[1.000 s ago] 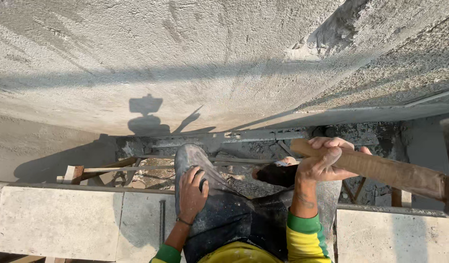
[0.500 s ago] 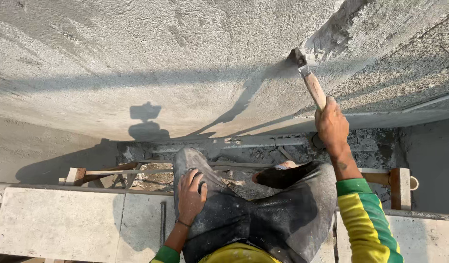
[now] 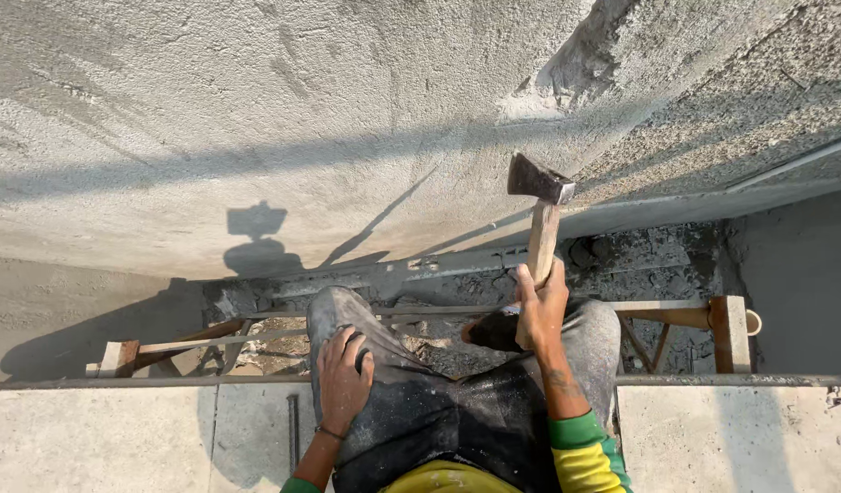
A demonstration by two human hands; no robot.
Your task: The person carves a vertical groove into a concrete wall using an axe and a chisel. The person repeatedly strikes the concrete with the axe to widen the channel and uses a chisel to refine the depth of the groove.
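Observation:
My right hand [image 3: 541, 309] grips the wooden handle of a small hatchet [image 3: 539, 196], whose dark metal head points up in front of the plastered grey wall [image 3: 256, 119]. A chipped rough patch [image 3: 576, 73] shows on the wall above the head. My left hand [image 3: 344, 382] rests flat on my left knee, on dusty grey trousers [image 3: 420, 411]. I sit on a concrete ledge [image 3: 92, 438] with my legs hanging over its edge.
Below my feet lies rubble and wet mortar [image 3: 640, 260] along the wall's base. A wooden scaffold frame [image 3: 726, 329] crosses under my legs. A metal bar [image 3: 731, 380] runs along the ledge's edge. My shadow [image 3: 256, 242] falls on the wall.
My right hand has pulled the hatchet back down from the chipped patch on the wall towards my knee. The left hand has stayed on my knee.

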